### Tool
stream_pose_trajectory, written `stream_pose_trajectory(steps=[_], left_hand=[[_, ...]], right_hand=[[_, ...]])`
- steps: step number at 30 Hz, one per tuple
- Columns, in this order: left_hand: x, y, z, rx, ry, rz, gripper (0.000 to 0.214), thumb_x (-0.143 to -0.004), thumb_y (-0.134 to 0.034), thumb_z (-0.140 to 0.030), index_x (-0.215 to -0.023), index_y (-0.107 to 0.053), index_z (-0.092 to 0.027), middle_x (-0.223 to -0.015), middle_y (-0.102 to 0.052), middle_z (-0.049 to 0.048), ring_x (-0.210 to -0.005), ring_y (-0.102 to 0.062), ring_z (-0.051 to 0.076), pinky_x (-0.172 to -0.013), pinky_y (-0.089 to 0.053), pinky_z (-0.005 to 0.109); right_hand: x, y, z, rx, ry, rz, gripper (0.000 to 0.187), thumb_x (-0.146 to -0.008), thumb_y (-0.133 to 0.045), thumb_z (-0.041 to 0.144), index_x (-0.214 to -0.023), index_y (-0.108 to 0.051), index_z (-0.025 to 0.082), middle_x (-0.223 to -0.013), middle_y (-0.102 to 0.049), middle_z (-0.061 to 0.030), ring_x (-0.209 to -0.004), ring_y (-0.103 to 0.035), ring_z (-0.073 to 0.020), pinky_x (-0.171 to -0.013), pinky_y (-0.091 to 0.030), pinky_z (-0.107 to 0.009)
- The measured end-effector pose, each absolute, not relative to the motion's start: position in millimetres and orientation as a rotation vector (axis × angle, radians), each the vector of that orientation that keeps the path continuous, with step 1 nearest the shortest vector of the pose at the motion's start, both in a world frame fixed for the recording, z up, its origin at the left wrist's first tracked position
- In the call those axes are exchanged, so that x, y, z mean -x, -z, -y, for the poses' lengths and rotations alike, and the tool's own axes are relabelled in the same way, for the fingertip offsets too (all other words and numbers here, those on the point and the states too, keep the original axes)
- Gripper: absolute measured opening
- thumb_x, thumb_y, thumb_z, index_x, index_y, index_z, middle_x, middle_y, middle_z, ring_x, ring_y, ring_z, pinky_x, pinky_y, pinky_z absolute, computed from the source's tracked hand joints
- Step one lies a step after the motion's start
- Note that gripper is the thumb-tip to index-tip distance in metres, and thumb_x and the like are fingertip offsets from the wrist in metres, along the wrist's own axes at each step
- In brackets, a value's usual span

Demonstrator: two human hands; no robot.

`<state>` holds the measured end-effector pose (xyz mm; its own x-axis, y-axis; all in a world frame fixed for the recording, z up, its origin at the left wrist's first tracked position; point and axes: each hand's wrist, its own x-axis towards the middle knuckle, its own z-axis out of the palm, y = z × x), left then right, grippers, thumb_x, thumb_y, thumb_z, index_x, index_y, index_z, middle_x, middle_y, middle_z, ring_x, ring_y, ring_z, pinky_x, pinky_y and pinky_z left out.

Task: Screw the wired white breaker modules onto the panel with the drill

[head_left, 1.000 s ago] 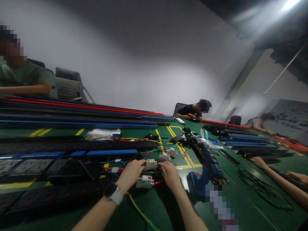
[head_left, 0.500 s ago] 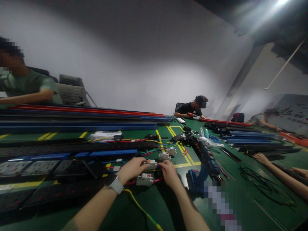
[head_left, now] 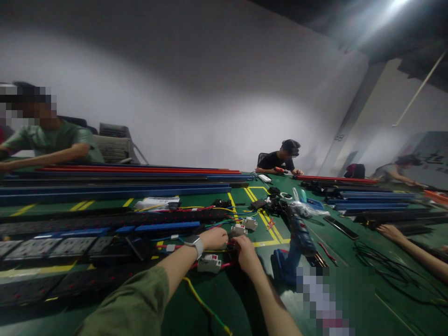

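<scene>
My left hand (head_left: 214, 239), with a watch (head_left: 196, 246) on its wrist, is closed with its fingertips turned toward my right hand. It covers the spot where a small white circuit breaker showed earlier; what its fingers grip is hidden. Close beside it, my right hand (head_left: 246, 249) pinches a thin wire (head_left: 230, 243). Nearest to me lies another circuit breaker (head_left: 209, 263) with red wires at both ends. Two more breakers, a middle one (head_left: 238, 229) and a farther one (head_left: 250, 223), sit just beyond my hands. A yellow-green wire (head_left: 206, 305) trails toward me.
Black socket strips (head_left: 115, 280) stretch left. A blue power drill (head_left: 301, 233) lies at right, near a phone (head_left: 341, 227) and coiled black cable (head_left: 381, 266). Long blue rails (head_left: 115, 191) line the back. A co-worker's hand (head_left: 392, 232) reaches in from the right; other people sit around.
My left hand has moved right and turned over the breaker it was fingering, now hiding it. My right hand stays nearly in place. The view has shifted slightly left.
</scene>
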<state>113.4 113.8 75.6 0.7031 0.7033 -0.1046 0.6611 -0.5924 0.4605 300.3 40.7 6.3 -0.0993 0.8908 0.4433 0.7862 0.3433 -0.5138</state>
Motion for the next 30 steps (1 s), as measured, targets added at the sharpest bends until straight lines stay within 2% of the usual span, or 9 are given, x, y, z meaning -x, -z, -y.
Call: stream_pose_trajectory(steps=[4,8,14,17,19,22,27,30], left_hand=[[-114,-73,-121,-2.452,-0.148,-0.874,0.036,-0.09,-0.042,-0.021,-0.107,-0.073,-0.019,-0.117,-0.072,0.0055,-0.105,-0.065,0.02,-0.096,-0.047,0.027],[-116,-81,-121,-2.499,-0.061,-0.879,0.037,-0.088,-0.044,-0.021,-0.111,-0.073,-0.024,-0.115,-0.073,0.0019,-0.103,-0.066,0.02,-0.093,-0.049,0.027],[-120,-84,-112,-2.58,-0.008,-1.009,0.034,-0.092,-0.045,-0.03,-0.113,-0.072,-0.028,-0.118,-0.072,0.003,-0.104,-0.066,0.023,-0.089,-0.051,0.031],[-117,-80,-109,-2.628,-0.01,-0.972,0.032,-0.089,-0.053,-0.036,-0.115,-0.071,-0.028,-0.115,-0.072,0.0043,-0.105,-0.066,0.025,-0.09,-0.05,0.031],[-116,-79,-110,-2.665,0.0,-0.93,0.034,-0.084,-0.058,-0.031,-0.116,-0.07,-0.029,-0.115,-0.072,0.0042,-0.106,-0.066,0.025,-0.092,-0.05,0.032],[-114,-79,-111,-2.686,0.005,-0.89,0.039,-0.081,-0.058,-0.022,-0.118,-0.068,-0.029,-0.118,-0.071,0.0043,-0.108,-0.065,0.025,-0.094,-0.049,0.032],[-111,-82,-112,-2.621,0.014,-0.813,0.049,-0.08,-0.06,-0.016,-0.127,-0.06,-0.031,-0.122,-0.069,0.0017,-0.109,-0.065,0.022,-0.094,-0.05,0.03],[-111,-83,-112,-2.624,0.044,-0.79,0.048,-0.08,-0.06,-0.014,-0.125,-0.061,-0.033,-0.123,-0.068,0.0005,-0.11,-0.065,0.022,-0.095,-0.049,0.03]], right_hand=[[-303,-10,-41,1.488,-0.212,1.838,0.038,-0.082,-0.048,0.004,-0.101,-0.076,0.021,-0.102,-0.074,-0.0086,-0.095,-0.062,-0.0243,-0.086,-0.046,-0.034],[-305,-10,-40,1.512,-0.265,1.767,0.036,-0.076,-0.051,0.005,-0.095,-0.077,0.021,-0.095,-0.076,-0.0076,-0.09,-0.066,-0.0253,-0.083,-0.048,-0.035],[-304,-2,-43,1.44,-0.374,1.721,0.042,-0.073,-0.046,0.003,-0.098,-0.075,0.02,-0.098,-0.077,-0.0068,-0.091,-0.07,-0.0219,-0.082,-0.052,-0.031],[-303,2,-45,1.409,-0.397,1.693,0.042,-0.073,-0.044,0.002,-0.098,-0.073,0.019,-0.099,-0.076,-0.0075,-0.093,-0.07,-0.0213,-0.083,-0.053,-0.032],[-303,4,-46,1.388,-0.403,1.679,0.043,-0.072,-0.042,0.001,-0.097,-0.072,0.019,-0.099,-0.075,-0.0071,-0.094,-0.069,-0.021,-0.085,-0.053,-0.032],[-305,4,-46,1.354,-0.394,1.656,0.045,-0.071,-0.039,-0.001,-0.097,-0.07,0.019,-0.099,-0.071,-0.0068,-0.095,-0.067,-0.0204,-0.087,-0.052,-0.033],[-309,4,-46,1.338,-0.33,1.58,0.051,-0.061,-0.036,-0.007,-0.098,-0.064,0.016,-0.102,-0.061,-0.0095,-0.1,-0.061,-0.0209,-0.092,-0.05,-0.035],[-306,6,-43,1.334,-0.323,1.566,0.055,-0.058,-0.037,-0.007,-0.101,-0.062,0.016,-0.104,-0.058,-0.0095,-0.101,-0.059,-0.0212,-0.093,-0.049,-0.036]])
